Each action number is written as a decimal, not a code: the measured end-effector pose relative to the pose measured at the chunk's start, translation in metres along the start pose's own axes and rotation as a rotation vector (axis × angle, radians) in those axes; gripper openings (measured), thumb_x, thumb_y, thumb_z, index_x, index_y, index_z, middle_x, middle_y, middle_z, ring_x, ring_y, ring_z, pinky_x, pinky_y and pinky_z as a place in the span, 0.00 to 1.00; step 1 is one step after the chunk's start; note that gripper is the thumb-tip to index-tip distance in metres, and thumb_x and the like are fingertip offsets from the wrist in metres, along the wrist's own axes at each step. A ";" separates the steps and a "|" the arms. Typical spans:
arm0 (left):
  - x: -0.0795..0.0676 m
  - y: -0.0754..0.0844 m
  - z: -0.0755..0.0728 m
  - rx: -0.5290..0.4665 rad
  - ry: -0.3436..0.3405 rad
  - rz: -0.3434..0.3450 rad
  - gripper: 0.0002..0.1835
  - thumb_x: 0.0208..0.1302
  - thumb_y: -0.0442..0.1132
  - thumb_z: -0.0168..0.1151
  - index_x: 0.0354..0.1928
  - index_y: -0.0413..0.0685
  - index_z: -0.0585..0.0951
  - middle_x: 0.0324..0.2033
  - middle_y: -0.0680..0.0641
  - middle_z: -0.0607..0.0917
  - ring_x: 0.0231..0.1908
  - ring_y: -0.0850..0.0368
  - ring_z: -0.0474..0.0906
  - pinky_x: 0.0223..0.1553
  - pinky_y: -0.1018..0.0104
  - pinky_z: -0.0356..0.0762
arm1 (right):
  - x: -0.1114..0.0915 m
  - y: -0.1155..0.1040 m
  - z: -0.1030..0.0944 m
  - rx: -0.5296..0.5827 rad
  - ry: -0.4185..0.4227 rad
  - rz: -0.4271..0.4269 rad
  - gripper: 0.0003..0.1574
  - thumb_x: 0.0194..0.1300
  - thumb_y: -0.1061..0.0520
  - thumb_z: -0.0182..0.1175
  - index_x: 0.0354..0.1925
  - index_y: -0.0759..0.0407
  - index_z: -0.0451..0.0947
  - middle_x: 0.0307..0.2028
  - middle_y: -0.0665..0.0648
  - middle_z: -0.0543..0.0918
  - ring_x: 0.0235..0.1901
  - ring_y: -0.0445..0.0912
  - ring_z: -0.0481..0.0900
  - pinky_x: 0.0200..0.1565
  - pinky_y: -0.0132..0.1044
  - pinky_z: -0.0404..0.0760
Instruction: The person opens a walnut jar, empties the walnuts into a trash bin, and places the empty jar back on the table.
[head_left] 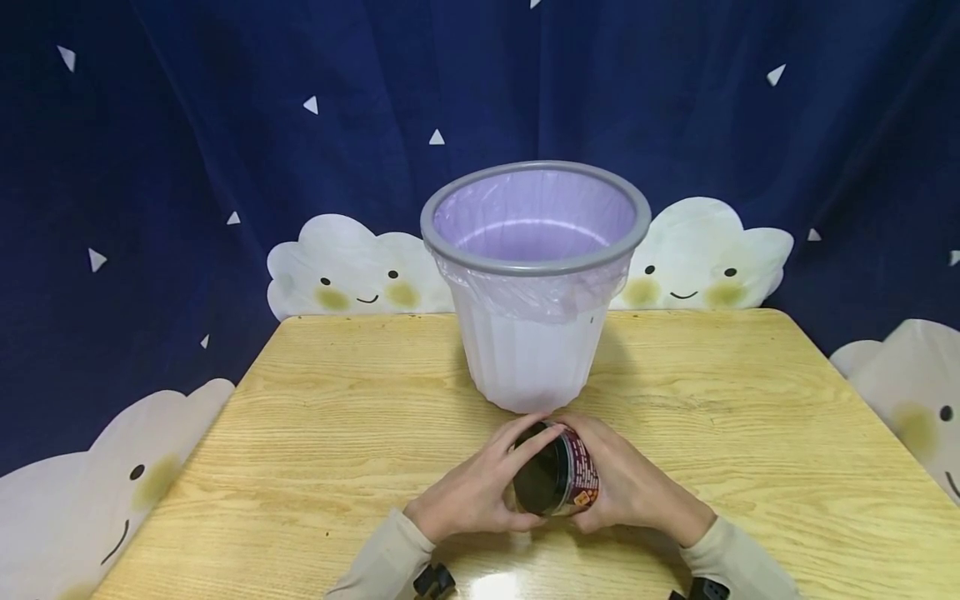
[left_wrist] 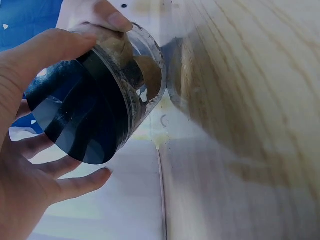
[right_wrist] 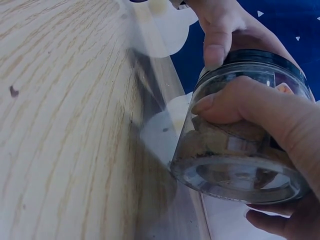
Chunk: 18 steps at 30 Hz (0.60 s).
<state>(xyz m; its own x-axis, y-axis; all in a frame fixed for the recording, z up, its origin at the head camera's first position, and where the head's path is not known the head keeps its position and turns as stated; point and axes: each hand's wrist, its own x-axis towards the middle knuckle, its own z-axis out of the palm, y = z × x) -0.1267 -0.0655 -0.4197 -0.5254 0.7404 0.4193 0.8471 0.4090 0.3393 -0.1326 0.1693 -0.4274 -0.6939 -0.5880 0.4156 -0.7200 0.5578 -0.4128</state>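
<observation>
A clear jar (head_left: 583, 475) with a dark red printed label and a black lid (head_left: 538, 475) is held tilted between both hands, its lid facing left. My left hand (head_left: 480, 487) grips the lid, thumb and fingers spread round its edge. My right hand (head_left: 630, 487) wraps the body of the jar, with the thumb (right_wrist: 235, 102) across the clear wall. Brown pieces show through the plastic in the right wrist view. In the left wrist view, the base edge of the jar is right at the tabletop (left_wrist: 240, 100), where its reflection shows.
Directly behind the hands stands a white bin (head_left: 528, 350) with a grey rim and a translucent liner. The wooden table (head_left: 337, 417) extends to both sides. A dark blue curtain (head_left: 375, 100) with white triangles and smiling clouds hangs behind it.
</observation>
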 end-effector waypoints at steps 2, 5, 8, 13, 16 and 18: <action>0.000 0.000 0.000 0.000 0.003 -0.004 0.60 0.43 0.47 0.79 0.75 0.55 0.52 0.71 0.42 0.55 0.70 0.49 0.55 0.66 0.59 0.63 | 0.000 0.000 0.000 0.000 -0.001 0.001 0.67 0.19 0.46 0.79 0.63 0.58 0.65 0.56 0.50 0.73 0.53 0.44 0.73 0.53 0.45 0.79; 0.000 0.001 0.000 0.002 0.003 -0.006 0.60 0.42 0.47 0.79 0.75 0.56 0.52 0.72 0.43 0.54 0.70 0.49 0.53 0.66 0.59 0.63 | -0.001 -0.001 0.000 -0.005 -0.006 0.009 0.68 0.20 0.46 0.79 0.63 0.58 0.64 0.56 0.50 0.73 0.54 0.45 0.73 0.52 0.46 0.79; 0.000 0.001 -0.001 0.008 -0.002 -0.005 0.61 0.40 0.47 0.80 0.75 0.56 0.51 0.72 0.45 0.53 0.70 0.49 0.53 0.66 0.59 0.64 | -0.001 -0.001 -0.001 -0.005 -0.011 0.014 0.68 0.20 0.46 0.79 0.63 0.58 0.64 0.56 0.50 0.73 0.53 0.44 0.73 0.52 0.45 0.80; -0.001 0.000 -0.002 -0.007 -0.009 -0.005 0.61 0.41 0.46 0.80 0.75 0.55 0.51 0.71 0.42 0.56 0.69 0.48 0.56 0.65 0.58 0.66 | 0.000 -0.001 -0.001 -0.003 -0.007 0.012 0.69 0.19 0.46 0.79 0.64 0.58 0.64 0.56 0.50 0.73 0.54 0.45 0.72 0.53 0.46 0.79; -0.001 0.000 -0.002 -0.016 -0.005 -0.009 0.61 0.42 0.46 0.80 0.75 0.54 0.51 0.70 0.41 0.58 0.69 0.49 0.57 0.65 0.59 0.65 | 0.000 -0.002 -0.002 -0.006 -0.008 0.013 0.70 0.19 0.46 0.79 0.65 0.59 0.63 0.57 0.51 0.73 0.55 0.46 0.72 0.53 0.48 0.79; -0.001 -0.001 -0.002 -0.017 -0.002 -0.007 0.61 0.42 0.47 0.80 0.75 0.53 0.51 0.70 0.41 0.58 0.68 0.49 0.58 0.65 0.59 0.66 | 0.000 -0.002 -0.002 -0.010 -0.011 0.012 0.70 0.19 0.46 0.79 0.65 0.59 0.63 0.58 0.51 0.73 0.55 0.46 0.72 0.53 0.48 0.79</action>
<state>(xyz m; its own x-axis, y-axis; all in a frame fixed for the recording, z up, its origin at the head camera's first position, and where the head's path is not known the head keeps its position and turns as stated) -0.1266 -0.0676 -0.4189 -0.5313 0.7384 0.4153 0.8419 0.4052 0.3564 -0.1311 0.1696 -0.4250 -0.7024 -0.5875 0.4019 -0.7117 0.5705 -0.4098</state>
